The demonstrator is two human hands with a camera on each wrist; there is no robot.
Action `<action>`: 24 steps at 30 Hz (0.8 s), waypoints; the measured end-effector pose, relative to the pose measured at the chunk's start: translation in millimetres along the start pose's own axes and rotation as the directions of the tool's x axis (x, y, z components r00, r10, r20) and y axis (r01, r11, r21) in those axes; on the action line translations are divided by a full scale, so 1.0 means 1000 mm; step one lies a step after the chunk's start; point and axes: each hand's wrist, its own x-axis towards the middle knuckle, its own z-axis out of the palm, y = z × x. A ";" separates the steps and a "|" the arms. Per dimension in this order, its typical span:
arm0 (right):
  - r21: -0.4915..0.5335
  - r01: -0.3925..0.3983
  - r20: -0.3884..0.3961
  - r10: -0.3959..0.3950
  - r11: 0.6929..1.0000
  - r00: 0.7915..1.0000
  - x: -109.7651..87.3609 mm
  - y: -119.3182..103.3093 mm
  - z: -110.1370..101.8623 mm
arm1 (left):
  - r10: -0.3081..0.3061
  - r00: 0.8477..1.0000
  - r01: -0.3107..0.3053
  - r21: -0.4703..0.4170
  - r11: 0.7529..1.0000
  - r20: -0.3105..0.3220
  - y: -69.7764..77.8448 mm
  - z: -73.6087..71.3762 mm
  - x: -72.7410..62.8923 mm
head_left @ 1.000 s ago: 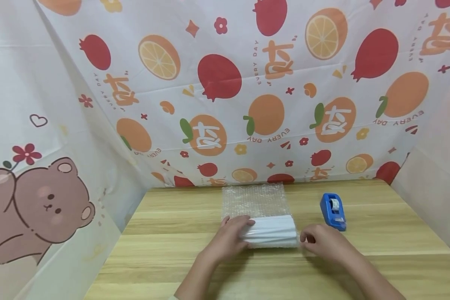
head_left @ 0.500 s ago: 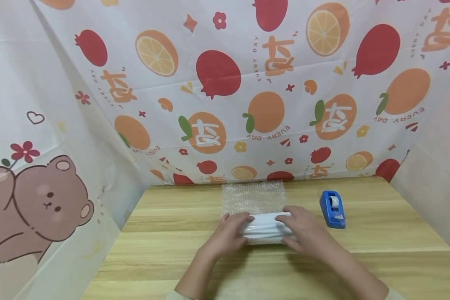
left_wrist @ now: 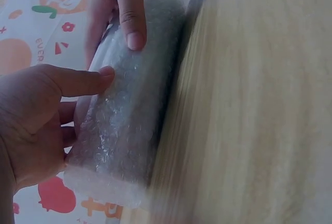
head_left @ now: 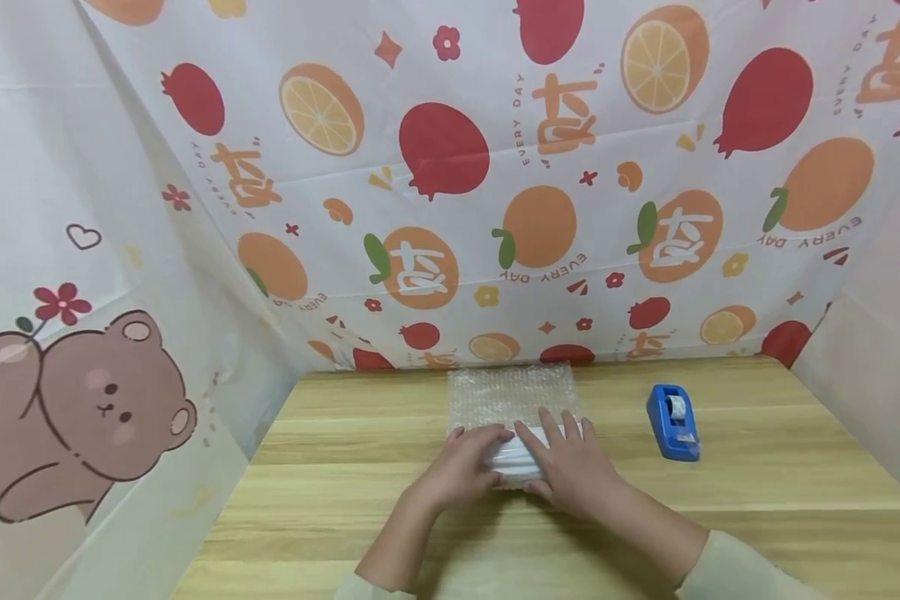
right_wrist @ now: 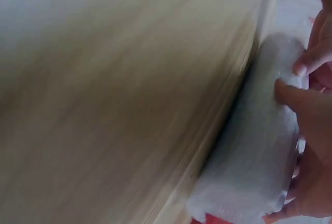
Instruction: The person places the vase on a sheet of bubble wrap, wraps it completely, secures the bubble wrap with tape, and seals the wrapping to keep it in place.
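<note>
A roll-shaped white bundle, partly wrapped in clear bubble wrap, lies on the wooden table. A flat stretch of bubble wrap runs from it towards the back. My left hand holds the bundle's left end, thumb on the near side and fingers over the far side. Across its right part lies my right hand, fingers spread and fairly straight over the top, thumb at the near side. Both thumbs press the bubble-wrapped side close together in the left wrist view. What the white thing is stays hidden by hands and wrap.
A blue tape dispenser with a roll of clear tape stands to the right of the bundle. Behind the table hangs a fruit-print cloth, and a bear-print cloth hangs at the left.
My right hand has come from beside the bundle's right end onto it, then slid left towards the middle with fingers spread. The left hand keeps its hold; the wrap is much the same.
</note>
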 end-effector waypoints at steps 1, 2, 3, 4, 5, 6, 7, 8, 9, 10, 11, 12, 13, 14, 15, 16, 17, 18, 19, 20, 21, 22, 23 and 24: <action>-0.010 0.005 -0.005 -0.005 1.000 1.000 0.001 0.002 0.000 | -0.002 1.000 0.002 -0.001 1.000 0.005 0.000 -0.001 0.000; -0.019 0.019 -0.015 -0.019 1.000 1.000 0.003 0.004 0.001 | -0.002 1.000 0.002 0.001 1.000 0.008 0.000 -0.003 0.001; -0.027 0.040 -0.027 -0.041 0.999 0.999 0.004 0.006 0.003 | -0.001 1.000 0.001 -0.002 1.000 0.011 0.000 -0.004 0.002; -0.035 0.062 -0.039 -0.064 0.997 0.997 0.005 0.009 0.004 | 0.000 1.000 0.000 -0.003 1.000 0.014 0.000 -0.005 0.002; -0.044 0.085 -0.053 -0.088 0.995 0.995 0.007 0.012 0.006 | 0.002 1.000 -0.002 -0.003 1.000 0.017 -0.001 -0.007 0.003; -0.055 0.108 -0.070 -0.112 0.993 0.991 0.009 0.014 0.007 | 0.004 1.000 -0.004 -0.003 1.000 0.019 -0.001 -0.008 0.004; -0.065 0.128 -0.085 -0.133 0.990 0.987 0.010 0.017 0.009 | 0.007 1.000 -0.007 -0.006 1.000 0.021 -0.002 -0.009 0.005; -0.073 0.144 -0.094 -0.150 0.987 0.984 0.012 0.020 0.011 | 0.006 1.000 -0.006 -0.009 1.000 0.027 -0.002 -0.010 0.006; -0.074 0.159 -0.102 -0.166 0.985 0.981 0.013 0.022 0.012 | 0.002 0.999 -0.002 -0.016 1.000 0.035 -0.003 -0.010 0.007; -0.077 0.170 -0.107 -0.178 0.982 0.978 0.014 0.024 0.013 | 0.000 0.999 0.001 -0.018 1.000 0.044 -0.003 -0.011 0.008; -0.080 0.178 -0.107 -0.186 0.981 0.977 0.015 0.026 0.014 | -0.005 0.999 0.006 -0.022 1.000 0.053 -0.004 -0.012 0.009; -0.078 0.185 -0.107 -0.193 0.980 0.975 0.016 0.027 0.015 | -0.010 0.998 0.011 -0.023 1.000 0.061 -0.004 -0.012 0.010; -0.077 0.189 -0.102 -0.197 0.979 0.975 0.017 0.029 0.015 | -0.018 0.997 0.020 -0.026 0.999 0.069 -0.005 -0.012 0.010; -0.074 0.192 -0.098 -0.199 0.979 0.975 0.018 0.029 0.016 | -0.027 0.997 0.029 -0.026 0.999 0.077 -0.006 -0.012 0.011; -0.071 0.193 -0.097 -0.200 0.979 0.975 0.018 0.030 0.016 | -0.031 0.996 0.034 -0.028 0.999 0.083 -0.006 -0.012 0.011; -0.072 0.192 -0.093 -0.198 0.979 0.976 0.019 0.030 0.017 | -0.036 0.995 0.039 -0.029 0.999 0.088 -0.007 -0.012 0.011; -0.071 0.190 -0.090 -0.196 0.979 0.976 0.019 0.031 0.017 | -0.043 0.995 0.046 -0.031 0.998 0.093 -0.007 -0.012 0.012; -0.068 0.190 -0.090 -0.196 0.979 0.976 0.020 0.031 0.017 | -0.047 0.994 0.050 -0.034 0.998 0.098 -0.008 -0.012 0.012; -0.068 0.189 -0.090 -0.195 0.980 0.977 0.020 0.031 0.017 | -0.054 0.993 0.059 -0.040 0.997 0.105 -0.008 -0.012 0.013; -0.065 0.189 -0.092 -0.195 0.980 0.976 0.020 0.032 0.018 | -0.057 0.992 0.063 -0.047 0.997 0.111 -0.008 -0.012 0.013; -0.065 0.188 -0.094 -0.194 0.980 0.977 0.020 0.032 0.018 | -0.060 0.991 0.067 -0.056 0.996 0.119 -0.008 -0.012 0.013; -0.064 0.189 -0.098 -0.194 0.980 0.976 0.020 0.032 0.018 | -0.064 0.990 0.073 -0.063 0.995 0.127 -0.008 -0.012 0.013; -0.066 0.189 -0.103 -0.196 0.980 0.975 0.020 0.033 0.019 | -0.068 0.988 0.078 -0.071 0.994 0.136 -0.008 -0.013 0.014; -0.067 0.191 -0.109 -0.197 0.979 0.974 0.020 0.033 0.019 | -0.068 0.987 0.080 -0.082 0.993 0.145 -0.008 -0.013 0.014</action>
